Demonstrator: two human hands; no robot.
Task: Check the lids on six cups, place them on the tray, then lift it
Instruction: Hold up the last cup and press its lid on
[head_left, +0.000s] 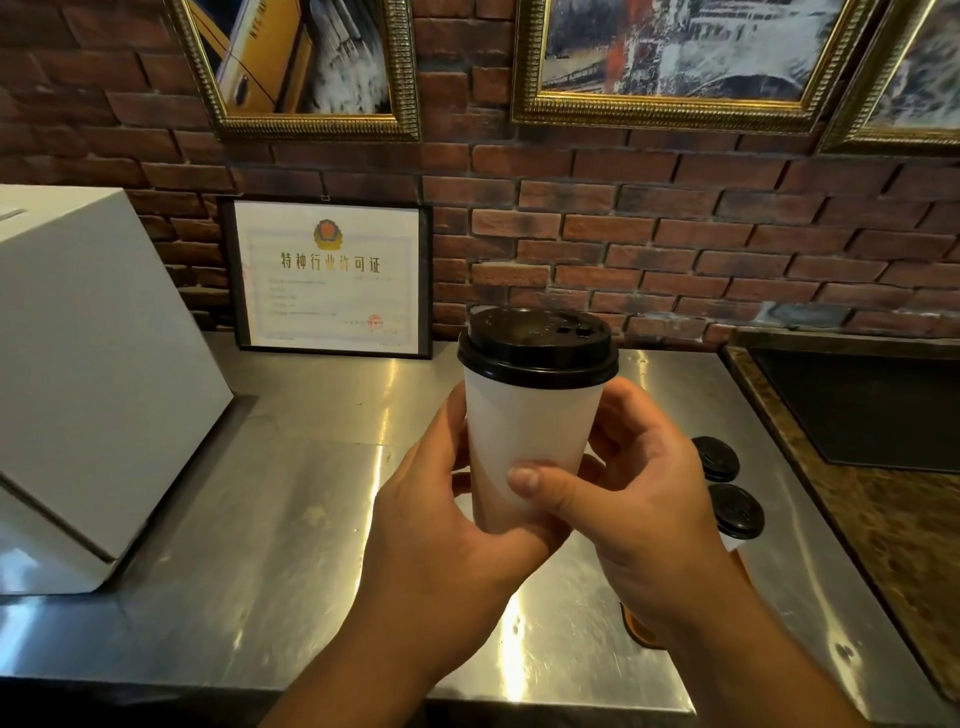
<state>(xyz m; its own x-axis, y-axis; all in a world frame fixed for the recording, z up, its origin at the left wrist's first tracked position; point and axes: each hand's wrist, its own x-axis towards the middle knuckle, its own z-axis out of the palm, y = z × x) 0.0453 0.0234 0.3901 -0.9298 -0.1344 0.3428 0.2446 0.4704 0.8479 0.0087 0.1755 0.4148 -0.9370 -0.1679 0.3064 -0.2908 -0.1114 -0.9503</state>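
I hold a white paper cup (524, 431) with a black lid (537, 345) upright above the steel counter, in both hands. My left hand (447, 514) wraps its lower left side, and my right hand (628, 493) grips the lower right with the thumb across the front. The lid sits level on the rim. Two more lidded cups (719, 460) (736, 512) stand on the counter just right of my right hand, partly hidden by it. An orange-brown tray edge (641, 631) peeks out under my right wrist; the rest of it is hidden.
A white slanted box (88, 395) stands at the left of the steel counter (291, 519). A framed certificate (330, 278) leans on the brick wall behind. A dark sink (872, 405) set in a stone top lies at the right.
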